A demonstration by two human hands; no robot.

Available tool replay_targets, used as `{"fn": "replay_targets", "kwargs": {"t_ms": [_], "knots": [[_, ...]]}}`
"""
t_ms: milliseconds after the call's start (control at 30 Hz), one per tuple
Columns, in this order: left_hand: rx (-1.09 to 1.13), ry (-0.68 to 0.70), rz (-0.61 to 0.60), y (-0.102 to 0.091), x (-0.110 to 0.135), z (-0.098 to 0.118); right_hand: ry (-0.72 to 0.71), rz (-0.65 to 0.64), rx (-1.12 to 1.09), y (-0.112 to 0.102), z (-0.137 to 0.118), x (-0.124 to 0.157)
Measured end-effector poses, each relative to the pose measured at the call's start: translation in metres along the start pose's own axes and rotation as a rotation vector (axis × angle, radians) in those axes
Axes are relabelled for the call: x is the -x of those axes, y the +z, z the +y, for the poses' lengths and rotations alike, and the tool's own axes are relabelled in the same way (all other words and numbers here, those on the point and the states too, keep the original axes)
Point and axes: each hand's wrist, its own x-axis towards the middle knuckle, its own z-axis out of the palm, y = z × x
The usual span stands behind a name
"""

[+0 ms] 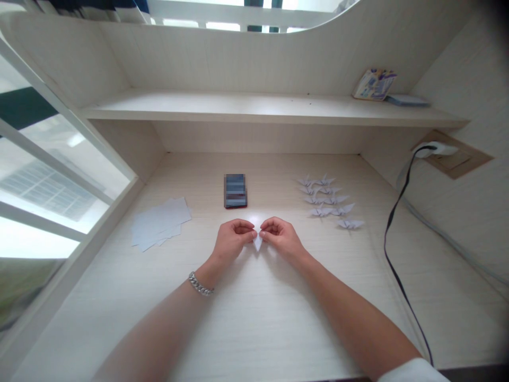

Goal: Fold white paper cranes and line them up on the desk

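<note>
Your left hand [234, 237] and right hand [281, 237], nearly closed, pinch the folded paper [258, 244] from opposite sides; its tip points toward you, long axis fore-and-aft.

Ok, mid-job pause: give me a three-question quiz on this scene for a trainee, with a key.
1. What do the left hand and right hand both hold?
2. True or false: the loose sheets lie left of the dark device.
3. Where are the paper birds? A: on the shelf; B: on the desk, right of the device; C: on the sheets.

Key: 1. A small folded white paper. 2. True. 3. B.
</note>
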Motion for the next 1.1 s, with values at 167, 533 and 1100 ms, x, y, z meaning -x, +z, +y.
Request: {"fn": "replay_targets", "kwargs": {"t_ms": [167,533,1100], "knots": [[-0.014,0.043,0.006,-0.0008,0.0011,0.0022,-0.078,0.006,0.005,0.0018,-0.0019,0.0009],[-0.029,0.147,0.018,0.0003,0.0048,0.0021,-0.100,-0.012,0.313,0.0019,-0.0067,0.0057],[-0.102,0.232,0.040,0.0024,0.0042,0.0052,-0.030,-0.051,0.142,0.0010,-0.0060,0.0027]]}}
